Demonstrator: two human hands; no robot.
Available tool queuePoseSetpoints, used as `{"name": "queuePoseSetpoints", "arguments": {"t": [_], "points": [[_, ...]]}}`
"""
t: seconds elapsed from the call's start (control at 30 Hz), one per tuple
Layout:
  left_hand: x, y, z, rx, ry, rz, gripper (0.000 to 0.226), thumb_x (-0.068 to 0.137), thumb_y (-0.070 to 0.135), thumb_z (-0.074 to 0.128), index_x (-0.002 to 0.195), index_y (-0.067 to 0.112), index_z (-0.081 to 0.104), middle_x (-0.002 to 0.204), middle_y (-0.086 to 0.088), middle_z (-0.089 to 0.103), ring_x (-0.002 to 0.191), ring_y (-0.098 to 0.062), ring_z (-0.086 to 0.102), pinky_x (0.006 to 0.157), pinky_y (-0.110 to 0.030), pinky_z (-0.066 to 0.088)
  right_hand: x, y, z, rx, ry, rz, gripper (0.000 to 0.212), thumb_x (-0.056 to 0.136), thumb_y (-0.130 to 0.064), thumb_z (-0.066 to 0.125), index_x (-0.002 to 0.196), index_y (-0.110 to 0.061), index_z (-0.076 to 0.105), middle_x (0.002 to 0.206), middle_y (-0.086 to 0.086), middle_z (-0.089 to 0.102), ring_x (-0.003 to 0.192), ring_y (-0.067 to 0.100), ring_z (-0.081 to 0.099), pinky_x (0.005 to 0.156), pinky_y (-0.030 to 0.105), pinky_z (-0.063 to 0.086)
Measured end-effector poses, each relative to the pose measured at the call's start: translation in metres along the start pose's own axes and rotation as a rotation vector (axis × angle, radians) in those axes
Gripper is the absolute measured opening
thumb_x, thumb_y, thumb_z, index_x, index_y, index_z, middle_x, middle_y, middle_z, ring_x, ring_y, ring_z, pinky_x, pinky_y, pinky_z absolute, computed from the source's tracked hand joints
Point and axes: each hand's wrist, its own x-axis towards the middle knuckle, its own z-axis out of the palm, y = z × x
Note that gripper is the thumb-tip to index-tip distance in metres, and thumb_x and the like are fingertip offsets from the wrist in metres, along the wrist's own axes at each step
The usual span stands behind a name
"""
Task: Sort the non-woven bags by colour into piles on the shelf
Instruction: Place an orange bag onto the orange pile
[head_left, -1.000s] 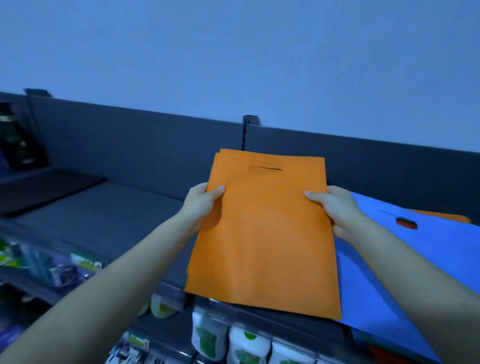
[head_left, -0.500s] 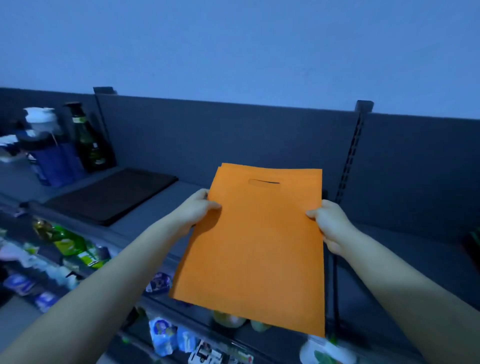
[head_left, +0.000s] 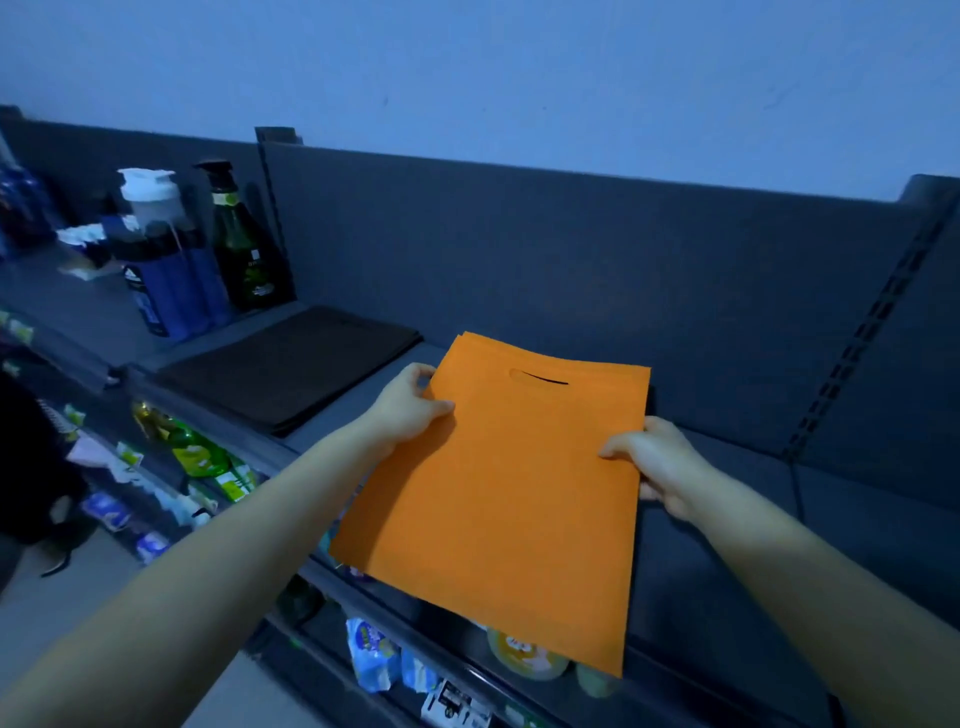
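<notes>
Both hands, left (head_left: 408, 410) and right (head_left: 655, 464), pinch flat orange non-woven bags (head_left: 498, 499) (long axis away from the person) above bare grey shelf (head_left: 727, 561), right of black pile (head_left: 291, 371).

The orange bags (head_left: 498, 493) are plain, without print. The black pile (head_left: 291, 369) beside them is equally plain. The shelf (head_left: 753, 545) and its back panel (head_left: 571, 249) are dark grey, the wall (head_left: 467, 67) above pale blue. The green bottle (head_left: 241, 249) carries a pale label; the blue bottle (head_left: 166, 291) has a white cap (head_left: 148, 195).
</notes>
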Motion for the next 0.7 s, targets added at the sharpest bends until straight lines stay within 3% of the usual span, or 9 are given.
{"name": "queuePoseSetpoints", "arguments": {"t": [0.1, 0.17, 0.23, 0.3, 0.37, 0.47, 0.6, 0.7], "points": [[0.039, -0.016, -0.021, 0.093, -0.028, 0.008, 0.053, 0.092, 0.024, 0.065, 0.138, 0.019, 0.04, 0.135, -0.01, 0.053, 0.105, -0.028, 0.059, 0.09, -0.04, 0.052, 0.01, -0.01, 0.022, 0.014, 0.008, -0.011, 0.035, 0.086, -0.002, 0.067, 0.112, -0.015, 0.048, 0.101, 0.004, 0.062, 0.089, 0.02, 0.063, 0.063, 0.036, 0.055], [0.067, -0.027, -0.035, 0.156, -0.047, 0.04, 0.063, 0.089, 0.03, 0.068, 0.141, 0.019, 0.036, 0.139, -0.009, 0.049, 0.111, -0.027, 0.056, 0.09, -0.039, 0.049, 0.018, -0.017, 0.046, 0.033, 0.053, -0.044, 0.04, 0.084, -0.001, 0.07, 0.11, -0.016, 0.044, 0.101, 0.004, 0.06, 0.091, 0.022, 0.062, 0.06, 0.035, 0.054], [0.092, -0.036, -0.049, 0.226, -0.092, 0.086, 0.084, 0.08, 0.04, 0.076, 0.146, 0.017, 0.028, 0.142, -0.007, 0.044, 0.122, -0.027, 0.05, 0.09, -0.035, 0.045, 0.033, -0.021, 0.072, 0.064, 0.109, -0.038, 0.041, 0.082, 0.0, 0.072, 0.105, -0.018, 0.044, 0.106, 0.006, 0.06, 0.096, 0.025, 0.062, 0.065, 0.04, 0.056], [0.111, -0.045, -0.06, 0.3, -0.175, 0.099, 0.112, 0.067, 0.05, 0.083, 0.15, 0.016, 0.017, 0.149, -0.005, 0.035, 0.131, -0.026, 0.043, 0.098, -0.039, 0.043, 0.043, -0.025, 0.095, 0.05, 0.152, -0.031, 0.039, 0.08, -0.001, 0.074, 0.097, -0.02, 0.045, 0.107, 0.006, 0.06, 0.1, 0.027, 0.062, 0.076, 0.047, 0.057], [0.126, -0.056, -0.065, 0.448, -0.249, 0.138, 0.124, 0.061, 0.057, 0.083, 0.152, 0.017, 0.008, 0.153, -0.005, 0.027, 0.136, -0.028, 0.037, 0.104, -0.043, 0.04, 0.056, -0.026, 0.116, -0.077, 0.225, -0.026, 0.041, 0.08, -0.004, 0.075, 0.106, -0.016, 0.045, 0.11, 0.007, 0.058, 0.1, 0.026, 0.06, 0.084, 0.047, 0.055], [0.141, -0.069, -0.065, 0.686, -0.248, 0.265, 0.115, 0.068, 0.066, 0.072, 0.151, 0.014, 0.012, 0.149, -0.007, 0.031, 0.132, -0.028, 0.04, 0.102, -0.043, 0.042, 0.067, -0.025, 0.14, -0.5, 0.339, -0.066, 0.05, 0.085, -0.015, 0.069, 0.125, -0.009, 0.04, 0.116, 0.01, 0.056, 0.096, 0.024, 0.054, 0.079, 0.038, 0.05], [0.155, -0.075, -0.06, 0.985, -0.242, 0.422, 0.092, 0.08, 0.078, 0.044, 0.145, 0.014, 0.033, 0.147, -0.01, 0.037, 0.132, -0.03, 0.035, 0.108, -0.042, 0.032, 0.068, -0.02, 0.154, -0.987, 0.489, -0.085, 0.067, 0.094, -0.039, 0.052, 0.148, -0.01, 0.024, 0.147, 0.014, 0.034, 0.13, 0.029, 0.037, 0.102, 0.041, 0.037], [0.157, -0.074, -0.053, 1.078, -0.299, 0.439, 0.086, 0.085, 0.077, 0.031, 0.143, 0.015, 0.039, 0.146, -0.01, 0.04, 0.134, -0.031, 0.033, 0.11, -0.043, 0.027, 0.064, -0.021, 0.152, -1.192, 0.442, 0.053, 0.071, 0.097, -0.057, 0.032, 0.153, -0.015, 0.015, 0.16, 0.014, 0.009, 0.145, 0.032, 0.013, 0.113, 0.048, 0.021]]}}
